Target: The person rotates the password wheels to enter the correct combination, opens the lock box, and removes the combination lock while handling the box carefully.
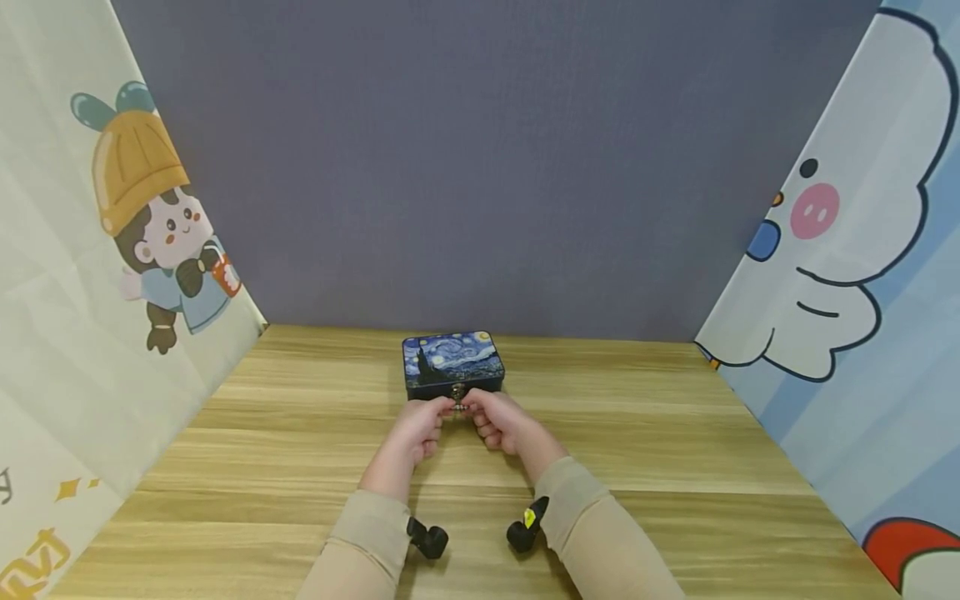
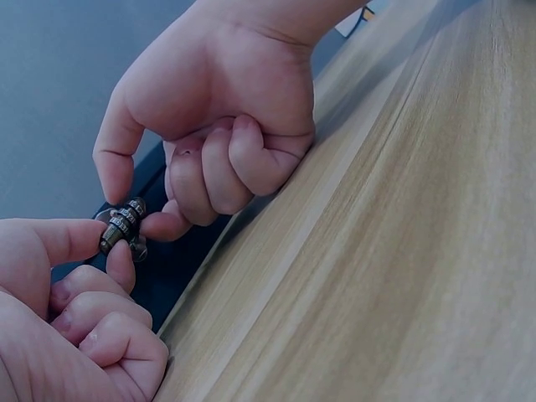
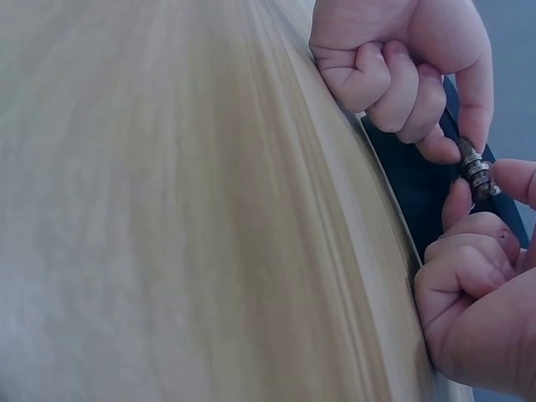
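Note:
A small combination padlock [image 2: 123, 224] with numbered dials hangs at the front latch of a rectangular box [image 1: 453, 360] whose lid has a blue starry-night picture. The lid is down. My left hand [image 1: 422, 429] pinches one end of the padlock between thumb and index finger. At the other end, by the dials, the thumb and index finger of my right hand [image 1: 506, 422] hold it. The remaining fingers of both hands are curled in, close to the tabletop. In the right wrist view the padlock [image 3: 477, 172] sits between both pairs of fingertips; its digits are too small to read.
The wooden table [image 1: 637, 433] meets a grey upright panel [image 1: 480, 167] just behind the box. Printed cartoon curtains stand at the left [image 1: 60, 292] and right [image 1: 862, 350]. A black wrist device [image 1: 429, 540] is on the left sleeve and another [image 1: 525, 529] on the right.

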The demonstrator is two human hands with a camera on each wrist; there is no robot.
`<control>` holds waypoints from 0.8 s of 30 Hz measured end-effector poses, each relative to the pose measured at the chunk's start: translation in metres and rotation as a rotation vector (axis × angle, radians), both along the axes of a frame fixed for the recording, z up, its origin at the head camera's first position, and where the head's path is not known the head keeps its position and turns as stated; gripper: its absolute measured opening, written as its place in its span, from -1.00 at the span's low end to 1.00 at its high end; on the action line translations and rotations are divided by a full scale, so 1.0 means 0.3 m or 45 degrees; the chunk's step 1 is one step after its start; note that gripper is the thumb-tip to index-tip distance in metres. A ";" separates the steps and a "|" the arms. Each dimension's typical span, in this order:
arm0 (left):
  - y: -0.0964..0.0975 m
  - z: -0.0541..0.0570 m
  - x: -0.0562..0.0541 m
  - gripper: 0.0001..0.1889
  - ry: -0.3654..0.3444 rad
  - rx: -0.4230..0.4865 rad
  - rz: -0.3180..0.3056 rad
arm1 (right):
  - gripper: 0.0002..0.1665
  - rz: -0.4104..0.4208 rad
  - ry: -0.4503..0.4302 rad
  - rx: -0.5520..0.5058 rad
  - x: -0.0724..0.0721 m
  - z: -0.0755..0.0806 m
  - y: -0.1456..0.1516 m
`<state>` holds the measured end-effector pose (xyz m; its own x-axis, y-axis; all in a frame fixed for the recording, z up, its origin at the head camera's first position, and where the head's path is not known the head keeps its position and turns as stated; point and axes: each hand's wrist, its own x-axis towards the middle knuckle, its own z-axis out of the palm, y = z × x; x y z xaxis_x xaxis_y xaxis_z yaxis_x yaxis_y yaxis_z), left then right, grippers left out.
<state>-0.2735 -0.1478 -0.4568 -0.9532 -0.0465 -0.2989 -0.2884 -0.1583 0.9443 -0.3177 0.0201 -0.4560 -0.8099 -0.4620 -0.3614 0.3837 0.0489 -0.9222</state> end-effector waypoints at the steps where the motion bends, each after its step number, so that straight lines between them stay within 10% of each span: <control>1: -0.001 0.000 -0.001 -0.73 -0.001 -0.003 0.001 | -0.73 0.003 -0.002 -0.001 0.000 0.000 0.002; 24: -0.004 0.001 -0.001 -0.71 0.006 -0.006 -0.006 | -0.73 0.074 -0.041 -0.037 -0.003 0.007 0.021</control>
